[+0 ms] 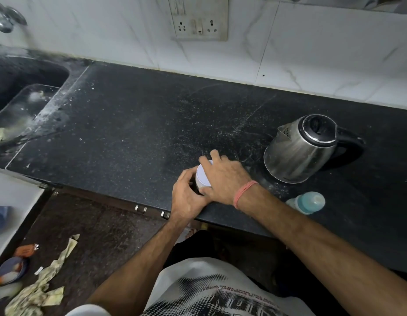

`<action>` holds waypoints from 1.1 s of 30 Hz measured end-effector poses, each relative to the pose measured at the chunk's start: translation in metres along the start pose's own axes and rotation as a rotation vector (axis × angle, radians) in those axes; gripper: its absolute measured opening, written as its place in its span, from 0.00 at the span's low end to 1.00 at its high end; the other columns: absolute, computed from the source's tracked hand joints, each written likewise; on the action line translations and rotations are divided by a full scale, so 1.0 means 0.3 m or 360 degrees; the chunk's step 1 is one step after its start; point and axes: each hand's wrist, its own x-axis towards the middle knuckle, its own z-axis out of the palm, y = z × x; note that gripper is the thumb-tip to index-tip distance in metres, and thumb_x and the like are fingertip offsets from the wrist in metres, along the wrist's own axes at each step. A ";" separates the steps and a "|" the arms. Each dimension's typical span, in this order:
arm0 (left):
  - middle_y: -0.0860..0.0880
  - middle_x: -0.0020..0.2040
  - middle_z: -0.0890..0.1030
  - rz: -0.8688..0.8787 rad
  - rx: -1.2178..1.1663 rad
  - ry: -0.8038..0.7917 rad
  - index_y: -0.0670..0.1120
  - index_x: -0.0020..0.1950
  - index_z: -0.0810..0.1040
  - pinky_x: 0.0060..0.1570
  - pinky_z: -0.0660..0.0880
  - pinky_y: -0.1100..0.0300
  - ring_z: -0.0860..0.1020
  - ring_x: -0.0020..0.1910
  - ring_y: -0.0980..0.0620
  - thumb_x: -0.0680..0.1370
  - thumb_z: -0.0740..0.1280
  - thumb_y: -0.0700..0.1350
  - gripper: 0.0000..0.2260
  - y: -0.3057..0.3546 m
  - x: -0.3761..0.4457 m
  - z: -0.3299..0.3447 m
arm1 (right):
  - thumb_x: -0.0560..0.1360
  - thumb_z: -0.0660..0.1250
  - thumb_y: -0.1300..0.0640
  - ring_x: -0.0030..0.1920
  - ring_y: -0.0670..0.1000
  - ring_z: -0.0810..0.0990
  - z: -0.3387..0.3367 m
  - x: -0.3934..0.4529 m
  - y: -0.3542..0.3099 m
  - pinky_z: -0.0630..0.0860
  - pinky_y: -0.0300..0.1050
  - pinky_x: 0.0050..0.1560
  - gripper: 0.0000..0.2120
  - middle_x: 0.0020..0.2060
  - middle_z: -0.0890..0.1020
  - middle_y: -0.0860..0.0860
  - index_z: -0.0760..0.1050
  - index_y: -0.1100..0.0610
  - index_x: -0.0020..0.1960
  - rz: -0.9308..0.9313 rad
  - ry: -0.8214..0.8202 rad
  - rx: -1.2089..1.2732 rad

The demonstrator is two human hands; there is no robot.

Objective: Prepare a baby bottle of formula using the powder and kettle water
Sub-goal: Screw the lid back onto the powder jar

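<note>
While our right hand (223,176) curls over the white lid (203,175) of the powder jar (198,187) and our left hand (186,193) wraps the dark body below it, we judge the step to be opening the jar: we should brace the body firmly and twist only the lid, keeping it level so no powder spills. Outward on the black counter (129,124), the steel kettle (303,147) stands near on the right, and the baby bottle (308,202) lies on its side toward the counter's near edge.
</note>
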 end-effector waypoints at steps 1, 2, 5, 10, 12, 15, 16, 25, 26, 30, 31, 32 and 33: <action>0.59 0.64 0.84 0.0007 -0.0005 -0.0001 0.54 0.71 0.82 0.63 0.83 0.47 0.84 0.62 0.56 0.65 0.85 0.55 0.35 -0.001 0.001 0.000 | 0.76 0.75 0.35 0.60 0.59 0.81 -0.001 -0.001 -0.004 0.79 0.53 0.51 0.38 0.68 0.71 0.58 0.64 0.53 0.76 0.0009 -0.0020 0.0023; 0.59 0.64 0.84 0.0013 -0.0011 -0.0001 0.54 0.72 0.82 0.63 0.83 0.47 0.84 0.63 0.56 0.65 0.85 0.55 0.35 -0.003 0.000 0.000 | 0.75 0.76 0.35 0.59 0.59 0.81 -0.002 -0.002 -0.005 0.79 0.54 0.51 0.40 0.68 0.71 0.57 0.64 0.53 0.76 0.0016 -0.0034 0.0052; 0.59 0.65 0.83 0.0006 -0.0028 -0.0003 0.54 0.73 0.82 0.63 0.83 0.46 0.84 0.64 0.55 0.65 0.86 0.56 0.37 -0.009 -0.004 0.001 | 0.73 0.77 0.33 0.59 0.59 0.83 -0.011 -0.006 0.005 0.80 0.55 0.52 0.42 0.67 0.72 0.56 0.64 0.52 0.76 0.0032 -0.0037 0.0100; 0.59 0.64 0.84 0.0022 -0.0024 -0.0004 0.54 0.72 0.82 0.62 0.83 0.46 0.85 0.62 0.55 0.65 0.87 0.55 0.36 -0.013 -0.001 0.000 | 0.74 0.74 0.29 0.54 0.59 0.85 -0.003 -0.007 -0.006 0.77 0.53 0.47 0.42 0.67 0.72 0.57 0.65 0.53 0.75 0.0075 0.0015 0.0039; 0.59 0.63 0.84 0.0019 -0.0015 0.0009 0.54 0.72 0.82 0.61 0.83 0.48 0.84 0.62 0.56 0.64 0.87 0.55 0.37 -0.010 -0.002 -0.002 | 0.74 0.67 0.24 0.46 0.58 0.86 0.007 0.002 -0.006 0.73 0.51 0.41 0.43 0.64 0.75 0.56 0.67 0.54 0.74 0.0107 0.0050 -0.0085; 0.60 0.62 0.84 0.0023 0.0017 0.0024 0.57 0.70 0.82 0.61 0.82 0.53 0.83 0.61 0.60 0.62 0.89 0.54 0.37 -0.004 -0.003 -0.002 | 0.73 0.59 0.18 0.37 0.56 0.85 0.032 0.012 -0.008 0.69 0.48 0.34 0.45 0.55 0.79 0.55 0.70 0.55 0.70 0.0157 0.0083 -0.0265; 0.61 0.62 0.83 0.0021 0.0031 0.0028 0.59 0.69 0.82 0.61 0.81 0.56 0.82 0.61 0.62 0.62 0.90 0.53 0.37 0.001 -0.003 -0.003 | 0.73 0.57 0.17 0.35 0.56 0.84 0.038 0.012 -0.010 0.67 0.48 0.33 0.46 0.52 0.80 0.55 0.71 0.55 0.69 0.0174 0.0095 -0.0276; 0.59 0.59 0.86 -0.0094 0.0038 0.0008 0.56 0.67 0.84 0.58 0.85 0.55 0.85 0.58 0.61 0.60 0.93 0.54 0.38 -0.012 0.014 -0.008 | 0.71 0.54 0.14 0.51 0.59 0.86 0.001 0.010 0.014 0.77 0.54 0.49 0.53 0.59 0.83 0.57 0.64 0.55 0.77 0.0116 -0.0031 -0.0115; 0.58 0.60 0.87 -0.0096 0.0025 0.0004 0.55 0.67 0.85 0.59 0.85 0.50 0.86 0.58 0.59 0.59 0.93 0.55 0.38 -0.018 0.018 -0.007 | 0.73 0.58 0.17 0.57 0.60 0.85 -0.016 0.005 0.035 0.78 0.56 0.54 0.52 0.66 0.80 0.56 0.57 0.51 0.83 0.0030 -0.0109 -0.0066; 0.56 0.56 0.88 -0.0118 0.0072 0.0006 0.55 0.64 0.84 0.57 0.86 0.47 0.87 0.56 0.56 0.58 0.90 0.60 0.36 -0.027 0.027 0.002 | 0.80 0.74 0.44 0.66 0.62 0.79 -0.063 0.010 0.052 0.79 0.57 0.59 0.41 0.74 0.69 0.55 0.55 0.40 0.86 -0.0293 -0.0308 -0.0092; 0.56 0.55 0.89 -0.0130 0.0080 -0.0005 0.55 0.63 0.84 0.56 0.86 0.47 0.88 0.54 0.56 0.58 0.90 0.59 0.36 -0.028 0.029 0.001 | 0.80 0.74 0.48 0.65 0.62 0.79 -0.065 0.014 0.047 0.80 0.58 0.58 0.38 0.72 0.69 0.55 0.59 0.42 0.85 -0.0324 -0.0313 -0.0096; 0.56 0.54 0.89 -0.0139 0.0093 -0.0016 0.55 0.63 0.84 0.56 0.86 0.47 0.88 0.53 0.56 0.58 0.89 0.59 0.35 -0.028 0.032 -0.001 | 0.80 0.75 0.50 0.63 0.62 0.80 -0.066 0.017 0.047 0.80 0.57 0.57 0.37 0.71 0.69 0.56 0.61 0.44 0.83 -0.0337 -0.0315 -0.0093; 0.56 0.53 0.89 -0.0139 0.0111 -0.0029 0.55 0.62 0.84 0.55 0.86 0.47 0.88 0.53 0.57 0.58 0.89 0.59 0.35 -0.029 0.036 -0.005 | 0.80 0.75 0.49 0.62 0.62 0.80 -0.068 0.018 0.050 0.81 0.57 0.56 0.36 0.70 0.69 0.57 0.63 0.45 0.82 -0.0338 -0.0317 -0.0086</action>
